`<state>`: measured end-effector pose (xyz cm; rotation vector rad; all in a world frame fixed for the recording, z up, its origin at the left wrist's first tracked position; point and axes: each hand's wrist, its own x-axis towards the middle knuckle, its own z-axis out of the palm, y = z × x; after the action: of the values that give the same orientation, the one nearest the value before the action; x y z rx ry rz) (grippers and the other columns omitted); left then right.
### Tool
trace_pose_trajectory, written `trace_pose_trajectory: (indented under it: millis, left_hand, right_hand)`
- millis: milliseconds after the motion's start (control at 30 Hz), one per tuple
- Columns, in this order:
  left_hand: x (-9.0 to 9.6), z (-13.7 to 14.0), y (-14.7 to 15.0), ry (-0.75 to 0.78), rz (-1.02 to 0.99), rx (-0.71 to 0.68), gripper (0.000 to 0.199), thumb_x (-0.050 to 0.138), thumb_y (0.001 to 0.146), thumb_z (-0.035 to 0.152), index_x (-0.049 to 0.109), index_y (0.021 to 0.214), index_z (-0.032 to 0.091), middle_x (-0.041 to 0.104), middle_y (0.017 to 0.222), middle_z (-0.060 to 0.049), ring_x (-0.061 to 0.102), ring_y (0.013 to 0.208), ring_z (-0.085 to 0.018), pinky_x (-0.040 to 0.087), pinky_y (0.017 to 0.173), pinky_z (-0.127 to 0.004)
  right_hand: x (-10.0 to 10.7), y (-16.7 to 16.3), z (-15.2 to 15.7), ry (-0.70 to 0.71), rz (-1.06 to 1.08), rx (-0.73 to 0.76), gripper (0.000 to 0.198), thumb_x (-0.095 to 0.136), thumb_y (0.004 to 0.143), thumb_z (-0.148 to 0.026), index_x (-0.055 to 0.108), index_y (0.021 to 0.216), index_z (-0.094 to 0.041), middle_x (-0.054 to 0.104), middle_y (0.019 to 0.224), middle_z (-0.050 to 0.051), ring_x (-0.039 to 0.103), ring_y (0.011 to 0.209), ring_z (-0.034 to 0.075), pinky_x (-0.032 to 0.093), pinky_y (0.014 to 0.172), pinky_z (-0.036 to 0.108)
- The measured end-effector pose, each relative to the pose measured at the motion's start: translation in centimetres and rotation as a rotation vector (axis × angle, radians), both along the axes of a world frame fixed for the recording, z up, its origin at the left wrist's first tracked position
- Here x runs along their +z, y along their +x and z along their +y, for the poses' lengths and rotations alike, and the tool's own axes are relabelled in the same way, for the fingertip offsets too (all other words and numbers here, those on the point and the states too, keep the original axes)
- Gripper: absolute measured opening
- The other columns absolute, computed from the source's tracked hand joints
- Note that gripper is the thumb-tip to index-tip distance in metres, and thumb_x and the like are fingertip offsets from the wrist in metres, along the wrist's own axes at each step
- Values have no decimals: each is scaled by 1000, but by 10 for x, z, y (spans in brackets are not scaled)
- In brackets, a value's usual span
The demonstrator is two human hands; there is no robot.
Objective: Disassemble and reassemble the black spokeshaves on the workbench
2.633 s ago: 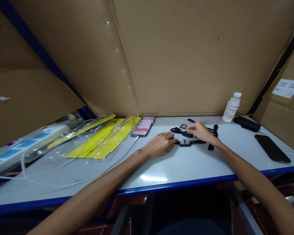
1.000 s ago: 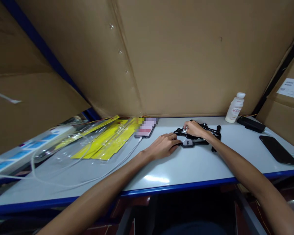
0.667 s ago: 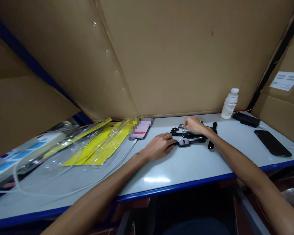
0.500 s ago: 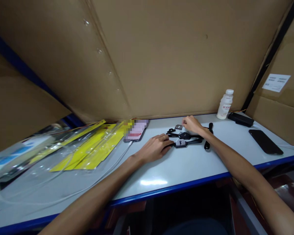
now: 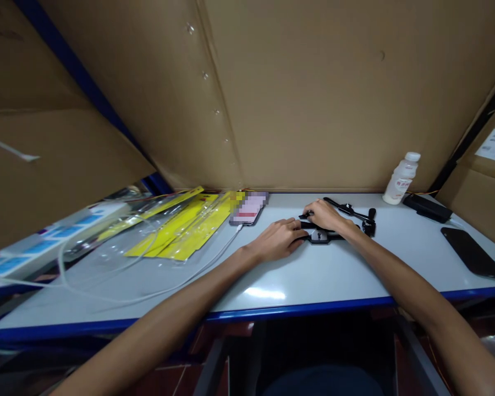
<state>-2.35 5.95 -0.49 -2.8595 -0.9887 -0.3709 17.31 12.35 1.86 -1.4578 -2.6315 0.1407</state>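
My left hand (image 5: 281,240) rests on the table with its fingers curled around the left handle end of a black spokeshave (image 5: 319,236), which has a grey plate in its middle. Behind it lies a second black spokeshave (image 5: 309,225), mostly covered by my hands. My right hand (image 5: 324,214) is closed over these tools, its fingertips on a small black part (image 5: 304,216). Beyond my right hand, another black spokeshave (image 5: 347,208) lies slanted. Close to my right wrist are more black handle parts (image 5: 368,227), partly hidden.
At left are yellow cards in clear packaging (image 5: 177,231) and a white cable (image 5: 181,286). A plugged-in phone (image 5: 249,209) lies behind my left hand. To the right stand a bottle (image 5: 401,179), a black box-like device (image 5: 427,208) and a dark phone (image 5: 473,253). Cardboard (image 5: 305,110) walls the back.
My view has swung left. My right hand has come closer to my left and covers the area by the small black part. The slanted spokeshave behind it now shows; the loose grey plate no longer does.
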Motion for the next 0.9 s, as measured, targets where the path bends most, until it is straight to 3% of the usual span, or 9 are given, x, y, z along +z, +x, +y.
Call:
trace_pose_trajectory:
  millis: [233, 367, 567, 767, 900]
  left_hand:
    - [-2, 1, -2, 5, -3, -10, 27, 53, 102, 22, 73, 121, 19, 68, 104, -10, 66, 94, -25, 56, 85, -39]
    - [0, -1, -2, 6, 5, -15, 27, 55, 102, 22, 72, 123, 19, 69, 107, -10, 67, 94, -25, 56, 84, -39]
    - [1, -2, -1, 5, -16, -18, 26, 55, 101, 20, 73, 119, 21, 69, 103, -9, 67, 95, -24, 56, 84, -38]
    - [0, 0, -1, 3, -14, -17, 25, 57, 100, 21, 73, 119, 21, 69, 105, -9, 66, 97, -25, 55, 86, -39]
    - [0, 0, -2, 2, -2, -13, 25, 56, 101, 22, 74, 119, 21, 69, 105, -9, 66, 97, -25, 55, 85, -39]
  right_hand:
    - [1, -8, -5, 108, -19, 4, 35, 50, 91, 2, 76, 112, -10, 75, 119, 21, 64, 120, 27, 45, 95, 29]
    - [18, 8, -10, 139, 40, -6, 31, 49, 94, -1, 75, 109, -10, 75, 117, 20, 66, 114, 27, 45, 91, 31]
    - [25, 41, -39, 77, 73, 133, 19, 59, 96, -10, 76, 95, -18, 78, 91, 4, 69, 85, 16, 45, 76, 24]
    - [18, 39, -68, 150, -23, 175, 25, 48, 100, -7, 72, 99, -13, 72, 104, 12, 66, 88, 21, 44, 80, 32]
    - [23, 35, -77, 145, -98, 219, 26, 50, 96, -3, 73, 98, -14, 71, 102, 13, 65, 94, 24, 44, 82, 35]
